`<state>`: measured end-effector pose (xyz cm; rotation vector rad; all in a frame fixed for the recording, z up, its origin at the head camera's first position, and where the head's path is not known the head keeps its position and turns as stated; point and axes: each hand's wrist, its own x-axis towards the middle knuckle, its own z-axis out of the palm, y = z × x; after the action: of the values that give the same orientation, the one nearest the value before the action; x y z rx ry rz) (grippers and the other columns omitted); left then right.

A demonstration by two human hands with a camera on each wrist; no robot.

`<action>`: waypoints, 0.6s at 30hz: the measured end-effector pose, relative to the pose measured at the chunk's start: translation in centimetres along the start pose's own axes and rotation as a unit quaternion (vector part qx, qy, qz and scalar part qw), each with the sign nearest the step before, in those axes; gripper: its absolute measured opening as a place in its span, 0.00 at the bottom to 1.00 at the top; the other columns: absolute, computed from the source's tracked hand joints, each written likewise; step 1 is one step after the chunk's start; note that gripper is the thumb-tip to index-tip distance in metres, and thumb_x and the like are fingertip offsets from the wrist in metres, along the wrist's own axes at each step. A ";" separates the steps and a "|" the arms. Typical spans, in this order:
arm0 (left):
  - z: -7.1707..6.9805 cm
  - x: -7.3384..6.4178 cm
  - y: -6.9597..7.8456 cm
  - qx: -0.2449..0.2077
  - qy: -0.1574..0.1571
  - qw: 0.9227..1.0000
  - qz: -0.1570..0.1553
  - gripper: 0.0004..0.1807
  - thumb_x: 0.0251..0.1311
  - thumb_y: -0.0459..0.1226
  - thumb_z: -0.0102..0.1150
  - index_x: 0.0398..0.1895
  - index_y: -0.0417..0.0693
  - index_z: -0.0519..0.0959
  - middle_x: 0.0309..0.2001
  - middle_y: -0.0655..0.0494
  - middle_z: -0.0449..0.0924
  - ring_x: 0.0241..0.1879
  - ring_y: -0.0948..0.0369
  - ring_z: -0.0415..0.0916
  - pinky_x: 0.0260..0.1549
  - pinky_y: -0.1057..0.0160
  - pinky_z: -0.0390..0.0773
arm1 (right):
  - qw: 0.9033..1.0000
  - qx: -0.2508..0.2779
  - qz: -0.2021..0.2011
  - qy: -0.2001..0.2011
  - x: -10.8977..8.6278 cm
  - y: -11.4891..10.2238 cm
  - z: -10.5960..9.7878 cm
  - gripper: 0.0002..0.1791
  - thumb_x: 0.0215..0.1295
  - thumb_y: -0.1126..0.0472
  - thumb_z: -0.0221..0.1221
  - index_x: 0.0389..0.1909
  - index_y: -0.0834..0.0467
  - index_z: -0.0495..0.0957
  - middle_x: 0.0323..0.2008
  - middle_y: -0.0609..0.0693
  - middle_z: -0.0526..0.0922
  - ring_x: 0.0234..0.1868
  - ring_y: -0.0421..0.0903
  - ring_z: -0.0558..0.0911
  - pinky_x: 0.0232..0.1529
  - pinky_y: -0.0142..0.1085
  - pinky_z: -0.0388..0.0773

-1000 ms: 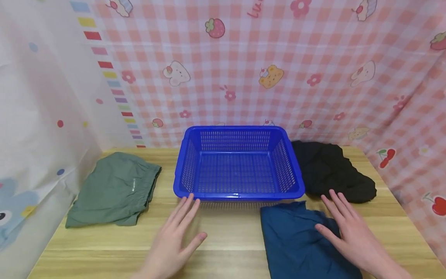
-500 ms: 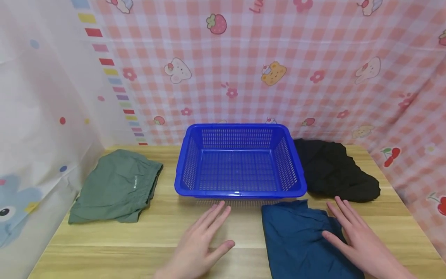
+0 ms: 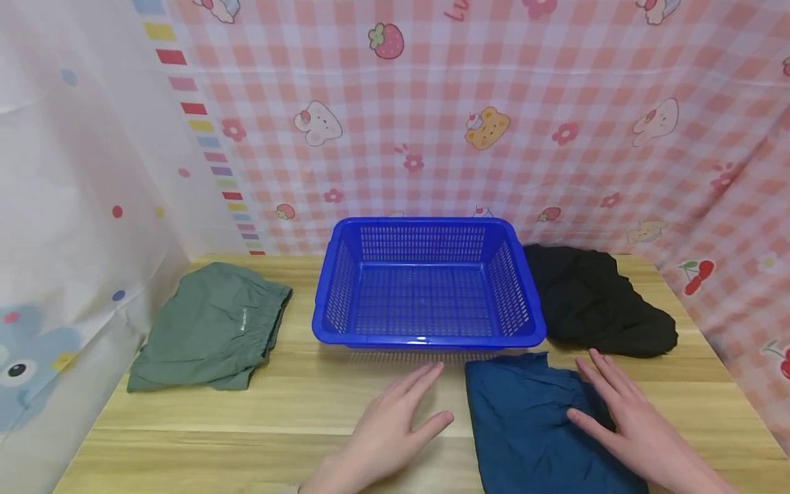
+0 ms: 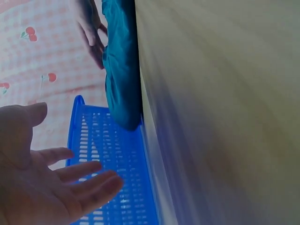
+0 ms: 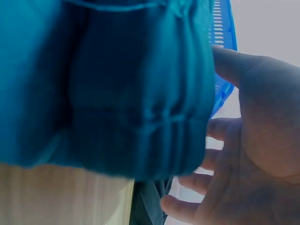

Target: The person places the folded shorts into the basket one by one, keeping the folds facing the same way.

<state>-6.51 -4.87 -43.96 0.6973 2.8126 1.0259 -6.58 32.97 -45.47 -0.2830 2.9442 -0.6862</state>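
A dark blue folded garment [image 3: 531, 425] with a gathered elastic band [image 5: 173, 93] lies at the front right of the table. My right hand [image 3: 636, 425] is over its right edge, fingers spread and pointing forward, thumb above the cloth. To the garment's left, my left hand [image 3: 391, 429] hovers over the wood with straight fingers and nothing in it. In the left wrist view its palm [image 4: 42, 187] faces the garment's side. Just beyond both hands stands a blue plastic basket [image 3: 428, 341] with slotted walls and nothing inside.
Green folded shorts [image 3: 210, 329] with a small white print lie at the left of the table [image 3: 247, 439]. A crumpled black garment [image 3: 599, 302] sits right of the basket, near its wall. Printed checked cloth [image 3: 407, 103] hangs behind and at the right.
My left hand has moved right across the table, from below the basket's left corner toward the dark blue garment. My right hand stays nearly in place over the garment's edge.
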 end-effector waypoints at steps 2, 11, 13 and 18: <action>0.4 0.4 0.2 -0.008 -0.008 1.000 -0.009 0.37 0.75 0.60 0.52 0.82 0.56 0.64 0.79 0.53 0.70 0.77 0.50 0.71 0.70 0.40 0.76 | 1.000 -0.007 -0.002 -0.002 0.1 0.0 0.0 0.47 0.69 0.42 0.67 0.80 0.61 0.61 0.81 0.71 0.56 0.79 0.75 0.56 0.67 0.78 0.62; 2.0 1.9 1.0 -0.022 -0.024 0.999 -0.031 0.39 0.72 0.56 0.59 0.80 0.53 0.66 0.78 0.50 0.71 0.76 0.49 0.71 0.68 0.39 0.78 | 0.999 -0.021 -0.010 -0.022 0.9 0.4 0.0 0.45 0.67 0.42 0.68 0.77 0.63 0.66 0.77 0.73 0.63 0.74 0.76 0.65 0.64 0.77 0.68; 2.3 2.2 1.3 -0.022 -0.030 0.999 -0.034 0.39 0.72 0.56 0.60 0.80 0.52 0.66 0.77 0.50 0.71 0.76 0.49 0.71 0.68 0.41 0.78 | 0.999 -0.028 -0.010 -0.030 1.0 0.4 -0.2 0.45 0.67 0.42 0.68 0.77 0.63 0.66 0.76 0.74 0.64 0.73 0.76 0.67 0.63 0.76 0.69; 2.7 2.4 1.8 -0.019 -0.046 0.997 -0.053 0.40 0.71 0.58 0.60 0.81 0.54 0.65 0.77 0.51 0.72 0.75 0.49 0.72 0.65 0.39 0.80 | 0.998 -0.036 -0.010 -0.050 1.4 -0.1 -0.1 0.46 0.68 0.40 0.67 0.75 0.65 0.67 0.73 0.74 0.70 0.69 0.76 0.73 0.61 0.73 0.75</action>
<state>-7.40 -0.97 -44.71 0.5706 2.7111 1.0004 -7.95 32.67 -45.41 -0.3422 2.8785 -0.5535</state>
